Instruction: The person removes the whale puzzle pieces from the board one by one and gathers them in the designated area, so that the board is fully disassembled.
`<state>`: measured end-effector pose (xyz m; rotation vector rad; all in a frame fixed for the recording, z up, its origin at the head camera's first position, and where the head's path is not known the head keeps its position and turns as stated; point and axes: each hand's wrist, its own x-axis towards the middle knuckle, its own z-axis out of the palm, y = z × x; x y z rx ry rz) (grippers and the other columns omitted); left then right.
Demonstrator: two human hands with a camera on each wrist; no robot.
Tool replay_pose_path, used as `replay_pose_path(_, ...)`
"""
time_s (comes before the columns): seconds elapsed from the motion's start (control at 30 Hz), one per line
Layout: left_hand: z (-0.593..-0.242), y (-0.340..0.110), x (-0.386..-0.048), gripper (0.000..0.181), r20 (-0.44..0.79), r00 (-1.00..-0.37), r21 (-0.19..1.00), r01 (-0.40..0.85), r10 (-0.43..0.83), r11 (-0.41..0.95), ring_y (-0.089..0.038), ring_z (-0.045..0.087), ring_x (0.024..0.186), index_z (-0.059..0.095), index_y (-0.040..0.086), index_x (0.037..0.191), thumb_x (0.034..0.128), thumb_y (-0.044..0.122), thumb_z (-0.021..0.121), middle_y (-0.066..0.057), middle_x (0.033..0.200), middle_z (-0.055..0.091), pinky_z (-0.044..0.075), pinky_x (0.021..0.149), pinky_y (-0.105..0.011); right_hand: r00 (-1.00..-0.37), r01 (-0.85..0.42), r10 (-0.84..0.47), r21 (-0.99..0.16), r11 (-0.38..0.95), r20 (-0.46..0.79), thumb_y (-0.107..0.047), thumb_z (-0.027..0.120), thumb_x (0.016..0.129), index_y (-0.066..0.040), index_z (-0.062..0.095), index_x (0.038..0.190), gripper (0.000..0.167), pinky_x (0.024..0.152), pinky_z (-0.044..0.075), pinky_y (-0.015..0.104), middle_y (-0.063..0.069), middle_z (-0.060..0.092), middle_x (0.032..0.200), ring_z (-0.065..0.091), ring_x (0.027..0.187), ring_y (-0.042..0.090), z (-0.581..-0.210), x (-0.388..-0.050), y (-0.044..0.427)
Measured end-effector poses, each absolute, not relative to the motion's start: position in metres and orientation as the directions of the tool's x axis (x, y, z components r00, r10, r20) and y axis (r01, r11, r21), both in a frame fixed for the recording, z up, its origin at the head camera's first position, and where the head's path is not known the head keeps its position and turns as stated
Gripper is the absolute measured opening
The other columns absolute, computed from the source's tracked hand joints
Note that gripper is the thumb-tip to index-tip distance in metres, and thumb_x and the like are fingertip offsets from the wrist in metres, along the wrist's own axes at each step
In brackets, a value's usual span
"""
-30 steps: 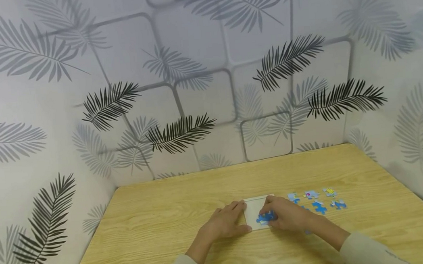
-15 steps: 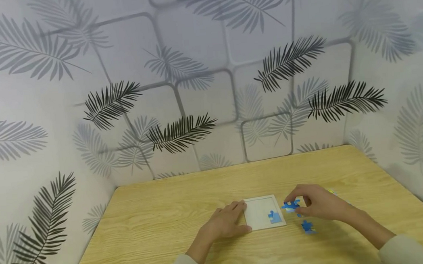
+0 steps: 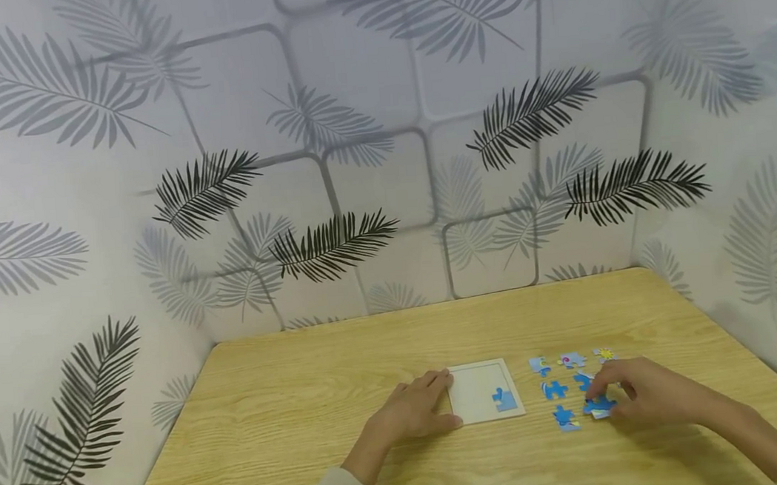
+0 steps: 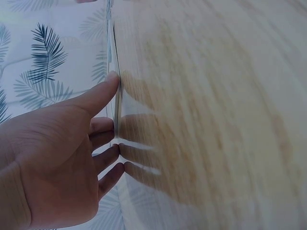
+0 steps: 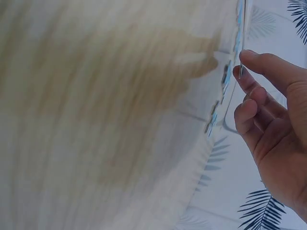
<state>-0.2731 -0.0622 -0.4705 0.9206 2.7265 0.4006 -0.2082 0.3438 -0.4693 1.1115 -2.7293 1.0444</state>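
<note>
My right hand (image 3: pixel 654 393) pinches a blue jigsaw puzzle piece (image 3: pixel 599 408) between thumb and index finger, low over the table at the right. In the right wrist view this puzzle piece (image 5: pixel 241 72) appears edge-on, apart from the tabletop. Against the left side of a shallow, pale square puzzle tray (image 3: pixel 467 390) rests my left hand (image 3: pixel 408 412), fingers and thumb spread along the edge. One light-blue corner piece (image 3: pixel 503 399) lies in the tray's near right corner. In the left wrist view, the thumb and fingers of my left hand (image 4: pixel 67 139) touch the thin tray edge (image 4: pixel 116 110).
Several loose puzzle pieces lie right of the tray, among them a sun piece (image 3: pixel 605 353), a piece with a pink swirl (image 3: pixel 571 359) and a blue piece (image 3: pixel 554 389). The wooden table (image 3: pixel 330 372) meets a leaf-patterned wall (image 3: pixel 376 258) at its back.
My right hand has moved right from over the tray to the loose pieces, carrying the puzzle piece. The corner piece in the tray came into sight. My left hand has stayed put.
</note>
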Motion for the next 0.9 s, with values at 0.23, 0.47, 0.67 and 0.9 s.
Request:
replay_pose_path(0.23,-0.464,-0.063,-0.269,0.076,-0.147,-0.776,0.323,0.549,0.614,0.771,-0.026,0.038,0.152,0.039,0.013,0.16,0.0994,0.049,0.067,-0.008,0.165,0.038,0.032,0.12,-0.057,-0.712,-0.667,-0.642,-0.562,0.49,0.286,0.005,0.082,0.081,-0.018,0.073,0.107,0.036,0.053,0.044,0.02,0.001,0.069,0.104,0.049,0.07,0.0,-0.479,-0.206,0.352)
replay_pose_path(0.47,-0.471,-0.064,-0.274,0.077,-0.131,-0.772,0.328,0.558,0.622,0.762,-0.026,0.038,0.152,0.038,0.014,0.161,0.0997,0.051,0.065,-0.007,0.166,0.038,0.031,0.121,-0.057,-0.692,-0.68,-0.67,-0.556,0.478,0.27,0.001,0.085,0.081,-0.017,0.071,0.104,0.033,0.054,0.044,0.02,0.0,0.064,0.1,0.043,0.067,-0.005,-0.479,-0.211,0.349)
replay_pose_path(0.67,-0.475,-0.065,-0.278,0.076,-0.13,-0.768,0.325,0.564,0.627,0.759,-0.027,0.037,0.152,0.038,0.014,0.16,0.0998,0.051,0.065,-0.009,0.166,0.037,0.031,0.121,-0.058,-0.724,-0.629,-0.648,-0.612,0.48,0.236,-0.002,0.081,0.086,-0.014,0.069,0.109,0.029,0.054,0.044,0.022,0.003,0.067,0.101,0.046,0.066,-0.004,-0.47,-0.215,0.346)
replay_pose_path(0.9,-0.473,-0.064,-0.277,0.077,-0.132,-0.772,0.314,0.562,0.621,0.765,-0.026,0.038,0.151,0.039,0.014,0.16,0.0987,0.052,0.066,-0.008,0.165,0.039,0.033,0.12,-0.055,-0.745,-0.6,-0.63,-0.633,0.49,0.218,-0.008,0.076,0.094,-0.008,0.068,0.12,0.026,0.052,0.047,0.023,0.007,0.068,0.102,0.048,0.062,-0.003,-0.456,-0.231,0.314)
